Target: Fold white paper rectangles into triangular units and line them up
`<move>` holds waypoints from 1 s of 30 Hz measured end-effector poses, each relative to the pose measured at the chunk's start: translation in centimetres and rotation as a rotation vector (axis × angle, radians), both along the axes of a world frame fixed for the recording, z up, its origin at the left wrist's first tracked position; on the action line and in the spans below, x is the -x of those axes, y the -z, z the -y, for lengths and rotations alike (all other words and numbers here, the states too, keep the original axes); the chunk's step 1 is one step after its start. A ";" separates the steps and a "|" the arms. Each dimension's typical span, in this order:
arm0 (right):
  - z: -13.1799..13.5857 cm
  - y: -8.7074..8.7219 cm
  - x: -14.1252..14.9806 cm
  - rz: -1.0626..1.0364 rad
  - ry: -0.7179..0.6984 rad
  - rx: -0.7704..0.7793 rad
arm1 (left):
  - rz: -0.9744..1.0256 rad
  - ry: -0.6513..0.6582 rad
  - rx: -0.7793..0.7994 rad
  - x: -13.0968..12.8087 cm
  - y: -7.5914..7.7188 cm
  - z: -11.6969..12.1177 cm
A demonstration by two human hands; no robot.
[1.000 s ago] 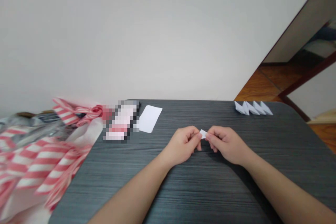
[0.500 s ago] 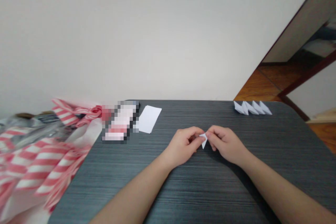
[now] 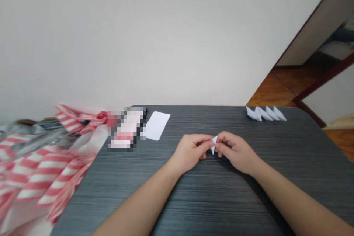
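1. Nearest, the two bare forearms point(image 3: 146, 201) come from the lower edge, above a dark table point(image 3: 199, 206) with fine lines in its surface.
2. On the left side, beside the table, lies a heap of red-and-white striped cloth point(image 3: 52, 173). I can see only stripes on it.
3. The left hand point(image 3: 190, 153) has its fingers bent and narrow; thumb and forefinger pinch a small folded paper point(image 3: 214, 144).
4. The right hand point(image 3: 238, 153) is also narrow, and its thumb and fingertips hold the other side of this paper.
5. The folded paper is thus between the two hands, over the middle of the table, with one sharp point toward the person. Its visible part is plain white.
6. Farther to the left lie flat white sheets point(image 3: 158, 126), with a plain upper face.
7. Just beside them, a flat object with a dark edge point(image 3: 127, 127) is covered by pixel blocks, pink and red; any label or writing there cannot be read.
8. At the far right corner stands a row of folded white papers point(image 3: 262, 114), close together.
9. Behind are a pale wall point(image 3: 177, 40) and, to the right, a brown wooden floor point(image 3: 272, 90).
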State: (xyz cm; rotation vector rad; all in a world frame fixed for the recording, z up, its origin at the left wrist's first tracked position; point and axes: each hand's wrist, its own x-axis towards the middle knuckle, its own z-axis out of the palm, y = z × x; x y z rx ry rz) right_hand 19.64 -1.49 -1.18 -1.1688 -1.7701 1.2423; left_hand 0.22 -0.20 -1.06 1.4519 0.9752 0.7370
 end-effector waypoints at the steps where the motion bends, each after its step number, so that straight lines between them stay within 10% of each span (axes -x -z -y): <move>1: 0.0 0.1 0.0 -0.002 0.000 0.002 | 0.006 0.003 0.003 0.0 0.0 0.0; 30: 0.1 -0.4 0.0 0.260 -0.040 -0.294 | -0.069 0.063 -0.121 -0.1 -0.8 0.2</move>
